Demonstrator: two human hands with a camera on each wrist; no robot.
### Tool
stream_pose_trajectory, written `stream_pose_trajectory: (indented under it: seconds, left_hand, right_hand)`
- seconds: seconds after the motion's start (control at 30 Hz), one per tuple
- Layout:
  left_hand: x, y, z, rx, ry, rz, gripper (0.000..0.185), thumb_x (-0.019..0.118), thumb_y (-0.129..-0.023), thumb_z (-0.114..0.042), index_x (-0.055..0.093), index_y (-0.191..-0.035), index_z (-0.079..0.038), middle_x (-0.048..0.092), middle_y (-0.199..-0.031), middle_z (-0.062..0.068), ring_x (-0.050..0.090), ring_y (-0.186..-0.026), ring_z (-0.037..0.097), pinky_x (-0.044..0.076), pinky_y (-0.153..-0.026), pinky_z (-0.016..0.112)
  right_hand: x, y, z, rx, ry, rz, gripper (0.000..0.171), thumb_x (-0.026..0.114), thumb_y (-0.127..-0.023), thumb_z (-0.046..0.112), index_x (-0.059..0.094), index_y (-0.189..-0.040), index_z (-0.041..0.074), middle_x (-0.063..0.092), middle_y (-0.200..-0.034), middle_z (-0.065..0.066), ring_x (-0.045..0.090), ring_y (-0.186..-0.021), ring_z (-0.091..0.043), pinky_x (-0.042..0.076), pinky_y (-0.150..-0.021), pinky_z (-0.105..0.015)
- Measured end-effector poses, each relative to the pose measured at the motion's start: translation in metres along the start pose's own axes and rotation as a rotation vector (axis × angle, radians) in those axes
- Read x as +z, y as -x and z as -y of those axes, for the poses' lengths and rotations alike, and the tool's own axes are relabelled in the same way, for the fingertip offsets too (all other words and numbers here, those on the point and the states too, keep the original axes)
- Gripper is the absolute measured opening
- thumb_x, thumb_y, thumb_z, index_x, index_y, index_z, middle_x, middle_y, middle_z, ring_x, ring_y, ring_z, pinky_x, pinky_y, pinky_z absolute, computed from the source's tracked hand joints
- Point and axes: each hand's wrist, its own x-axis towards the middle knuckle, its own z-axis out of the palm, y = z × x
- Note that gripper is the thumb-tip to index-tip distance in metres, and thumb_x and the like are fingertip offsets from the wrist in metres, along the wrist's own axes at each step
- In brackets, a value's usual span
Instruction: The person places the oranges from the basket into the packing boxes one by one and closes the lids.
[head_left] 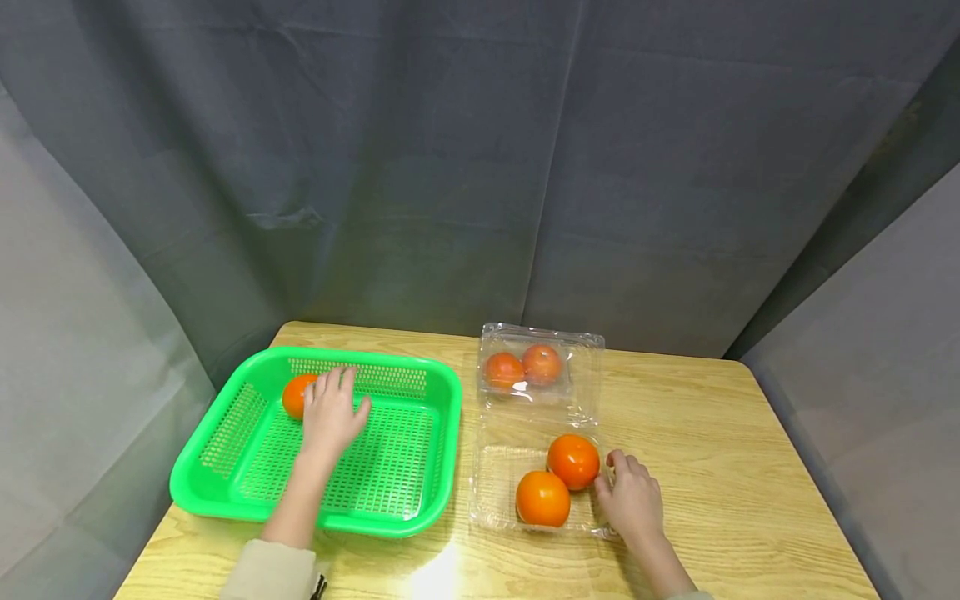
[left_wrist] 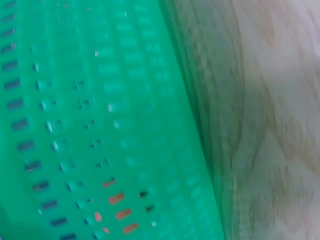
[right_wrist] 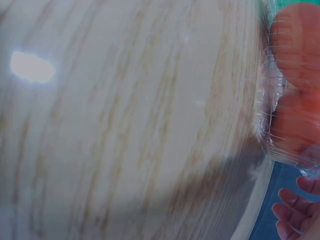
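Observation:
A green mesh basket [head_left: 225, 492] stands on the left of the wooden table [head_left: 750, 500]. My left hand [head_left: 335, 393] reaches into it with fingers spread and fairly straight. The fingertips lie against one orange fruit [head_left: 294, 395] at the basket's far side. A clear plastic clamshell [head_left: 495, 475] lies open at the middle, with two orange fruits [head_left: 573, 461] [head_left: 542, 498] in its tray. My right hand [head_left: 617, 473] rests at the tray's right edge, fingers loosely bent beside the nearer fruit and gripping nothing. In the blurred right wrist view the fruits [right_wrist: 295, 75] and my fingertips [right_wrist: 295, 215] show.
The clamshell's raised lid [head_left: 540, 367] shows two more orange rounds; reflections or fruit, I cannot tell. Grey curtains close in the back and both sides. The left wrist view is a blur of basket mesh [left_wrist: 100, 125] and table wood [left_wrist: 270, 125].

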Motion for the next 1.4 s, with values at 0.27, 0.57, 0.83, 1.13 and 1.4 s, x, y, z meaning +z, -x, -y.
stream_pose_trajectory:
  seconds: [0.27,0.57,0.83,1.13,1.4]
  left_hand:
    - [-0.003,-0.004,0.027,-0.087,0.001,0.085,0.060,0.059,-0.084,-0.027,0.038,-0.132,0.002,0.039,-0.129,0.025,0.030,-0.122,0.042,0.021,-0.098,0.059]
    - [0.006,-0.008,0.052,-0.130,0.017,0.160,0.062,0.058,-0.084,-0.025,0.035,-0.135,0.001,0.034,-0.132,0.027,0.025,-0.123,0.045,0.019,-0.096,0.062]
    - [0.010,-0.013,0.064,-0.155,-0.017,0.231,0.065,0.057,-0.084,-0.024,0.031,-0.138,0.001,0.030,-0.134,0.029,0.023,-0.125,0.046,0.018,-0.096,0.064]
    - [0.014,-0.021,0.071,-0.175,-0.002,0.258,0.067,0.057,-0.083,-0.023,0.029,-0.138,0.003,0.026,-0.136,0.030,0.020,-0.126,0.047,0.017,-0.097,0.065]
    - [0.022,-0.024,0.077,-0.196,-0.004,0.298,0.068,0.057,-0.084,-0.024,0.027,-0.138,0.004,0.023,-0.136,0.031,0.017,-0.126,0.049,0.020,-0.094,0.066]
  right_hand:
    - [0.000,0.001,0.000,-0.006,0.002,-0.010,0.026,0.064,-0.077,0.019,0.055,-0.095,0.004,0.056,-0.080,-0.010,0.054,-0.077,-0.030,0.040,-0.063,-0.043]
    - [0.001,0.000,-0.001,0.001,0.000,-0.011,0.025,0.063,-0.077,0.019,0.055,-0.096,0.004,0.055,-0.080,-0.010,0.053,-0.077,-0.030,0.040,-0.064,-0.044]
    - [0.001,0.001,-0.001,-0.009,0.002,-0.015,0.025,0.063,-0.077,0.018,0.055,-0.096,0.004,0.056,-0.082,-0.011,0.054,-0.079,-0.031,0.041,-0.064,-0.044]
    - [0.002,0.001,-0.002,-0.013,0.010,-0.022,0.025,0.064,-0.076,0.018,0.055,-0.095,0.004,0.056,-0.081,-0.011,0.055,-0.078,-0.031,0.041,-0.064,-0.044]
    - [0.002,0.001,-0.003,-0.021,0.010,-0.032,0.025,0.064,-0.076,0.018,0.055,-0.095,0.004,0.056,-0.080,-0.010,0.055,-0.077,-0.031,0.041,-0.063,-0.044]
